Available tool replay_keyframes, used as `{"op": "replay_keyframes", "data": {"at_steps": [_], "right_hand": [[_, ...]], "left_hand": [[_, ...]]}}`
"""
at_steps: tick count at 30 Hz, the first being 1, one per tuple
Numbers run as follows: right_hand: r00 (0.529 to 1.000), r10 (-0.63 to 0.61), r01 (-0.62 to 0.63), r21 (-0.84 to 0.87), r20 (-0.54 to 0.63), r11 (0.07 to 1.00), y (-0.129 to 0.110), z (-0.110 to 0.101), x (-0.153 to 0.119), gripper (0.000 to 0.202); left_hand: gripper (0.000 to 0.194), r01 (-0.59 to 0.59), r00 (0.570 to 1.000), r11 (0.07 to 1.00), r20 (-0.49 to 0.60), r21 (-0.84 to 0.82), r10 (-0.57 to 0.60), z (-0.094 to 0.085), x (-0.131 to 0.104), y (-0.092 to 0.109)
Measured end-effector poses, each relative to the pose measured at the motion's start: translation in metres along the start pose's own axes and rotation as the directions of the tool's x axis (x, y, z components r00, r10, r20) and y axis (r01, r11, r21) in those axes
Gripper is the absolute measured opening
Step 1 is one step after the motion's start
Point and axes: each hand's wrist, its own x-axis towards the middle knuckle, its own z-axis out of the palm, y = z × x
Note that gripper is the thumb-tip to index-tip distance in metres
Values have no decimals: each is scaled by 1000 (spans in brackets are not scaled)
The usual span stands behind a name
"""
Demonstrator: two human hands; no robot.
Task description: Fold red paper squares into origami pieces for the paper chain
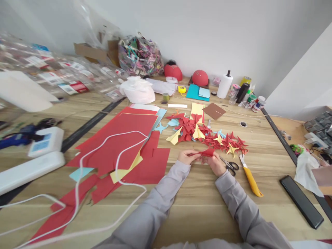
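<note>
Between my two hands is a small piece of folded red paper (207, 152), held just above the wooden table. My left hand (188, 157) pinches its left end, and my right hand (217, 164) grips the right side. Beyond my hands lies a heap of folded red paper shapes (188, 128), with yellow and light blue ones among them. Several folded red stars (228, 141) spread to the right of the heap. Black-handled scissors (232, 166) lie close beside my right hand, partly hidden by it. Right of them is a yellow-handled knife (251, 180).
Large red paper sheets (121, 135) and cut strips cover the left, with a white cable (117, 166) looped over them. A black oblong case (301, 201) lies at right. Behind stand a paper roll (224, 85), jars (258, 104) and a red pincushion-like dome (200, 78).
</note>
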Motion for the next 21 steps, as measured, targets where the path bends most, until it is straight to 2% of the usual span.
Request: {"op": "replay_keyframes", "data": {"at_steps": [2,4,6,8,12,19,21], "right_hand": [[999,-28,27,-19,-22,999,3,-1,-1,54],[994,-33,27,-57,-103,998,7,-1,1,50],[979,-47,20,-135,-200,991,9,0,3,35],[966,-84,27,-225,-245,974,8,2,5,21],[962,-130,59,-285,-239,957,3,5,5,22],[968,-104,43,-259,-230,965,0,6,4,17],[967,-100,33,-274,-235,961,0,6,5,18]], "left_hand": [[37,26,999,1000,-25,-18,-26,1,0,-1],[37,44,998,998,-37,-34,-45,3,0,-4],[37,54,998,998,-35,-44,-55,5,-1,-7],[36,54,998,997,-26,-47,-55,7,-2,-10],[32,41,999,998,-2,-38,-41,7,-4,-10],[27,-3,998,1000,58,-2,4,4,-5,-5],[24,-55,997,998,51,31,53,3,-5,-4]]}}
